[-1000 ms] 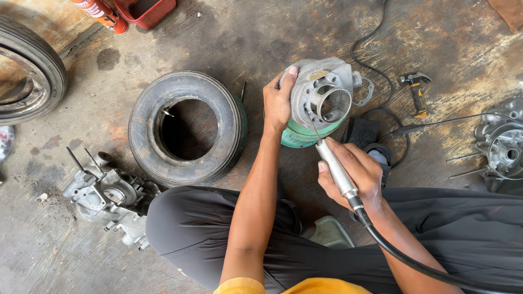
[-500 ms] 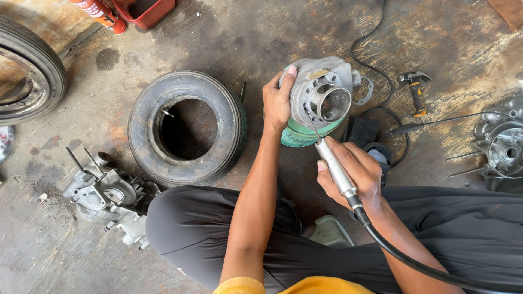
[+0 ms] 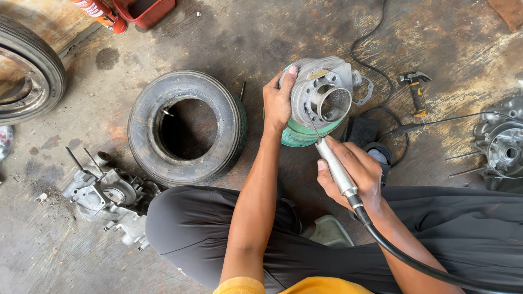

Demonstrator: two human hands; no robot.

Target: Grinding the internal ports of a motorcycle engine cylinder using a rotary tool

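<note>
My left hand [image 3: 278,100] grips the left side of a grey metal engine cylinder [image 3: 322,92], which rests tilted on a green round stand [image 3: 297,136] on the concrete floor. My right hand [image 3: 354,174] holds a slim silver rotary tool handpiece [image 3: 333,166] with a thin bit; the bit's tip reaches the rim of the cylinder's bore. A black flexible hose [image 3: 403,256] runs from the handpiece back over my right leg.
A small black tyre [image 3: 188,128] lies flat to the left. A grey engine casing [image 3: 106,196] sits at lower left, another casing [image 3: 501,147] at the right edge. A hammer [image 3: 417,92], black cables [image 3: 381,71], a larger wheel [image 3: 30,71] and a red box [image 3: 144,11] lie around.
The cylinder has been turned slightly under my left hand, and the tool's tip has shifted a little along the bore's rim. Both hands keep their hold.
</note>
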